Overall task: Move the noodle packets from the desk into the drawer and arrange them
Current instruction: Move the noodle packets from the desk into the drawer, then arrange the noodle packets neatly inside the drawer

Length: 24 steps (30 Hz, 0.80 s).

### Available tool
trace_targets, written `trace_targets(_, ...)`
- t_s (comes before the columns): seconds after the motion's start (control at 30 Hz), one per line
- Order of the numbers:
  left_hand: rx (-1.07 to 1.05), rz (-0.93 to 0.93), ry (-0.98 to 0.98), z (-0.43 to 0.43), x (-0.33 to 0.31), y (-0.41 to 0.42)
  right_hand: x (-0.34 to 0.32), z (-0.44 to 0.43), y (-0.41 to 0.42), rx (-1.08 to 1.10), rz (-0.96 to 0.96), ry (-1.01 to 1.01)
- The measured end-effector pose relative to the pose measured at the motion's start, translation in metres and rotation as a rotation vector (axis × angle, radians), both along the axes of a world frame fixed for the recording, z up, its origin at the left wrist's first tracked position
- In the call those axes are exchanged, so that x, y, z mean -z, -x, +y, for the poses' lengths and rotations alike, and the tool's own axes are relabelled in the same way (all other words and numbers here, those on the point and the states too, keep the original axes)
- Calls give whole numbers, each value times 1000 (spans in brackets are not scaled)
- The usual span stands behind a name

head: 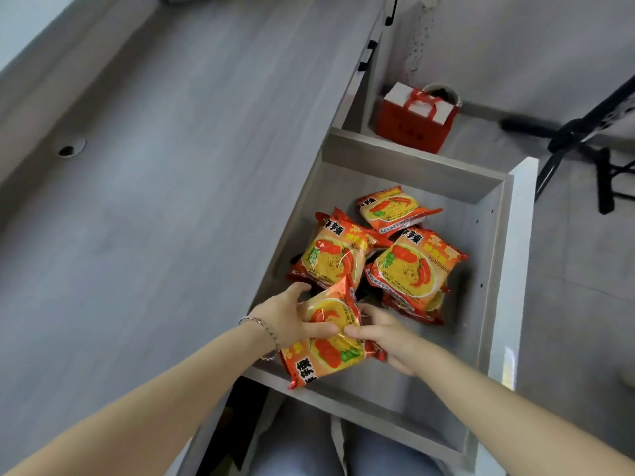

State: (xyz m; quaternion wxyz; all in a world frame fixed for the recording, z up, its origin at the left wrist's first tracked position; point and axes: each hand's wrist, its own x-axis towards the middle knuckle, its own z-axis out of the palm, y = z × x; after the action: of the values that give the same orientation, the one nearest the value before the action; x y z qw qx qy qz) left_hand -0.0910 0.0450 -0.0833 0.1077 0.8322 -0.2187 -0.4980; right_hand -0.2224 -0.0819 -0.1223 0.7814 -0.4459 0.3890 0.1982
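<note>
An open grey drawer [494,235] holds several orange and yellow noodle packets. One lies at the back [391,209], one at the middle left [330,259], and one at the middle right [412,266] on top of others. Both hands grip a further noodle packet [326,348] over the drawer's near end. My left hand [285,317] holds its left edge, thumb on top. My right hand [385,334] holds its right edge. The grey desk top [154,166] to the left shows no packets.
A red gift bag [412,115] stands on the floor beyond the drawer. A black tripod [584,139] stands at the far right. The desk has a cable hole [70,147]. My lap shows below the drawer's near wall.
</note>
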Motion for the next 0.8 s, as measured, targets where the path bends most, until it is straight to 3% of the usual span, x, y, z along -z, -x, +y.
trace_targets(0.1,386,-226,-66,-11,10,-1,15,13,4,-107,-17,147)
trace_targets(0.2,688,-327,-115,-22,22,-10,30,13,8,-255,26,314)
trace_targets(0.33,986,-326,-251,-30,45,-23,48,6,9,-154,127,443)
trace_targets(0.43,912,-196,-409,-24,68,-22,47,-1,1,-26,154,484)
trace_targets(0.53,883,-228,-455,-18,88,-19,38,-4,-14,46,98,537)
trace_targets(0.7,596,-312,-215,-2,98,8,23,-3,-37,167,68,616)
trace_targets(0.8,576,-411,-160,15,103,20,24,1,-50,177,107,634)
